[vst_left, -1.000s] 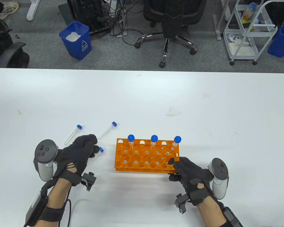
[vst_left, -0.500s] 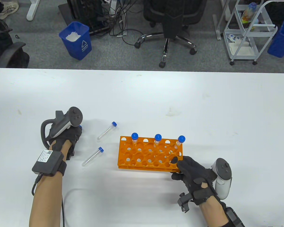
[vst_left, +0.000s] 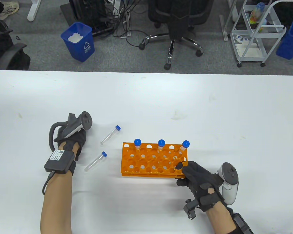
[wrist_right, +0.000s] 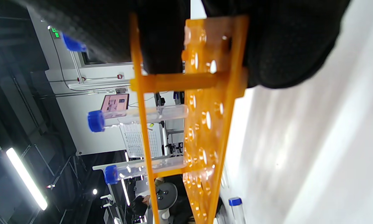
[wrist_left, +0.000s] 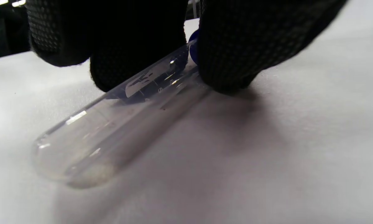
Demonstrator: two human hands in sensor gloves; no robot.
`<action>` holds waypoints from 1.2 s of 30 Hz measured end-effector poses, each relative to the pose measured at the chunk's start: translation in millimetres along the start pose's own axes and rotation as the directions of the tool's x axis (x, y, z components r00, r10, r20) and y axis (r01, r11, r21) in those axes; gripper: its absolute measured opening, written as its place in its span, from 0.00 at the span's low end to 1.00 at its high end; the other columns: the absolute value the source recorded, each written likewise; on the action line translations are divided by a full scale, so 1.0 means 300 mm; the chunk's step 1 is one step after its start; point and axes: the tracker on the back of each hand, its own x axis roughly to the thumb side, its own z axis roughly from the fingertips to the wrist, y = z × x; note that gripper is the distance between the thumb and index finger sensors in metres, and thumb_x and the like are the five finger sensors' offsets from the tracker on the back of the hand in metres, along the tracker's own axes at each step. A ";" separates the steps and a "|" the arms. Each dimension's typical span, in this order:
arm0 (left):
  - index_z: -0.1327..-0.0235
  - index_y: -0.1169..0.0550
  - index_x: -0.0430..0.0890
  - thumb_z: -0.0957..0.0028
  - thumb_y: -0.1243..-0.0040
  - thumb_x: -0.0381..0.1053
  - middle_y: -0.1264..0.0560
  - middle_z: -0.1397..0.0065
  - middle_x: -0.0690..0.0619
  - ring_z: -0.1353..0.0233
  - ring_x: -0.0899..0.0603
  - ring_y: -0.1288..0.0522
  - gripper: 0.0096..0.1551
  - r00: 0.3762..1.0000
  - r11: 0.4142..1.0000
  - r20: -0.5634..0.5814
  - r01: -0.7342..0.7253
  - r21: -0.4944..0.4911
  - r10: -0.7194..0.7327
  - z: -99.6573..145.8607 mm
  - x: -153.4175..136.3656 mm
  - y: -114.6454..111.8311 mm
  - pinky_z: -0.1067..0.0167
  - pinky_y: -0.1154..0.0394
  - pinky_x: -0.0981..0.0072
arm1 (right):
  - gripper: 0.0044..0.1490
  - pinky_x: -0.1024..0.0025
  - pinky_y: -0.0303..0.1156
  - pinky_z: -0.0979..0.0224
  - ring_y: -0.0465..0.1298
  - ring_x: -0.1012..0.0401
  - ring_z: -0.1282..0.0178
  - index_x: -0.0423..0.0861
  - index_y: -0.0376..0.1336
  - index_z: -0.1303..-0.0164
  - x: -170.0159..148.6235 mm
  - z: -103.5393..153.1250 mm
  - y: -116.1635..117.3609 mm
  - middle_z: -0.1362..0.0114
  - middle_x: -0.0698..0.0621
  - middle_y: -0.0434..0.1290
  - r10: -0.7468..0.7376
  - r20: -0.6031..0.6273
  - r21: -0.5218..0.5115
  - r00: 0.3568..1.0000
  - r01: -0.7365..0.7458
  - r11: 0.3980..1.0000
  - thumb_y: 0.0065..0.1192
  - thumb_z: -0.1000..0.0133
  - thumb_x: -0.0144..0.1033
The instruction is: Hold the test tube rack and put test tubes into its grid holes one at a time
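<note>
Near the front edge of the white table (vst_left: 146, 102) stands the orange test tube rack (vst_left: 153, 159), a little right of centre. Three blue-capped test tubes stand upright in its far row: one toward the left end (vst_left: 137, 143), one in the middle (vst_left: 161, 144), and one at the right end (vst_left: 184, 146). The rest of the grid holes that can be seen hold nothing.

The right hand (vst_left: 197, 176) grips the rack at its near right corner, thumb on the top plate and the other fingers against the end and underside. In the right wrist view the black glove wraps the rack's corner post (wrist_right: 186, 77).

Left of the rack, two more capped tubes lie on their sides, apart from each other: one nearer the rack's front (vst_left: 95, 161) and one farther back (vst_left: 110, 134). Both point their blue caps up and to the right.

Farther left, the left hand (vst_left: 72, 140) is pressed down on the table. The left wrist view shows its fingertips (wrist_left: 233, 46) closed narrowly around a sixth tube (wrist_left: 112, 124), near the cap end; the tube's round bottom seems to touch the table, though the blur makes that uncertain.
</note>
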 end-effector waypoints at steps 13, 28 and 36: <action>0.33 0.28 0.54 0.60 0.26 0.48 0.21 0.40 0.47 0.50 0.37 0.14 0.38 0.985 0.972 0.011 -0.172 0.163 0.173 0.085 -0.050 0.107 0.50 0.18 0.49 | 0.28 0.36 0.77 0.46 0.72 0.31 0.39 0.40 0.70 0.44 -0.005 -0.004 0.007 0.26 0.20 0.58 0.003 -0.015 0.012 1.000 -0.003 1.000 0.61 0.48 0.43; 0.48 0.17 0.50 0.68 0.16 0.44 0.14 0.48 0.47 0.63 0.41 0.09 0.31 0.682 0.454 0.549 -0.731 0.510 0.482 0.671 0.013 0.504 0.64 0.14 0.57 | 0.28 0.36 0.77 0.45 0.72 0.31 0.39 0.40 0.70 0.44 -0.009 -0.004 0.010 0.26 0.20 0.58 -0.013 -0.024 0.012 1.000 0.013 1.000 0.61 0.48 0.43; 0.53 0.14 0.49 0.70 0.14 0.49 0.11 0.52 0.47 0.70 0.44 0.08 0.29 0.540 0.396 0.753 -0.828 0.396 0.377 0.886 0.274 0.477 0.71 0.13 0.59 | 0.28 0.36 0.77 0.46 0.72 0.31 0.39 0.40 0.70 0.44 -0.013 -0.004 0.011 0.27 0.20 0.58 -0.008 -0.025 0.012 1.000 0.008 1.000 0.61 0.48 0.43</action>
